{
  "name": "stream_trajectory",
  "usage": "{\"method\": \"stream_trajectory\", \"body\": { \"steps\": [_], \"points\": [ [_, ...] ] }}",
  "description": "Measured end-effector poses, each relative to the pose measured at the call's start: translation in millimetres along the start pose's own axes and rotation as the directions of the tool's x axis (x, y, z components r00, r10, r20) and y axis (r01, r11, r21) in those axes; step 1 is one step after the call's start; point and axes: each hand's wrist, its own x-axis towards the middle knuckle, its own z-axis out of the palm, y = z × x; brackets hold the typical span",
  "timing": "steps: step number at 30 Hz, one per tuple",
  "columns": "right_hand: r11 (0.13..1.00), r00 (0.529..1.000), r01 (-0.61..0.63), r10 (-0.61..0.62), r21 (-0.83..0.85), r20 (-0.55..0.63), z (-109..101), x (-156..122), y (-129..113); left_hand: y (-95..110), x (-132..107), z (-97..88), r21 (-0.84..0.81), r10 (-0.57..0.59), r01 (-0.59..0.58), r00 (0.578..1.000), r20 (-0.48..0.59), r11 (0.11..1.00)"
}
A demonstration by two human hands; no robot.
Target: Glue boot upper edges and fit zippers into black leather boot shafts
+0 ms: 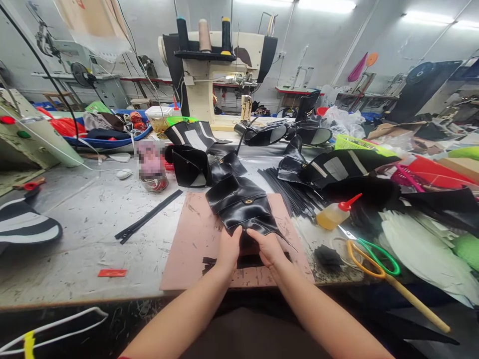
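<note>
A glossy black leather boot upper (245,204) with a small gold-coloured buckle lies over a pink board (187,244) in front of me. Its near edge is pinched by my left hand (229,252) and my right hand (268,248), side by side, both thumbs on top of the leather. The fingers beneath are mostly hidden. Under and between my wrists, a black zipper (249,261) lies across the board. Another black zipper (148,217) rests on the table to the left. Just beyond the board are more black boot uppers (192,167).
On the right are a glue bottle (332,215) with a red nozzle, scissors (389,264), a wooden handle (419,304) and a bundle of black strips (290,192). A sewing machine (220,75) stands at the back. A red strip (112,273) and a jar (154,182) are left.
</note>
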Motion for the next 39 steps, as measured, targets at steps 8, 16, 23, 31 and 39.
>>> {"method": "stream_trajectory", "body": {
  "steps": [8, 16, 23, 31, 39],
  "points": [
    [0.995, 0.993, 0.105, -0.105, -0.002, -0.047, 4, 0, -1, -5, 3, -1.4, 0.021, 0.03, -0.029, 1.0, -0.011, 0.999],
    [0.997, 1.0, 0.01, -0.012, -0.075, -0.026, -1, 1, -3, -4, 2, -1.2, 0.021, 0.014, -0.014, 1.0, -0.012, 1.0],
    [0.995, 0.998, 0.054, -0.05, -0.082, 0.047, -1, 2, -7, -4, 3, -1.4, 0.012, 0.026, -0.026, 1.0, -0.007, 1.0],
    [0.996, 0.999, 0.052, -0.052, -0.066, 0.008, -1, 3, -3, 0, -1, 1.8, 0.057, 0.037, -0.035, 0.999, -0.032, 0.998],
    [0.997, 0.988, -0.051, 0.059, -0.059, 0.143, -5, 4, -9, -1, 1, 0.0, 0.055, 0.017, -0.015, 0.999, -0.037, 0.998]
  ]
}}
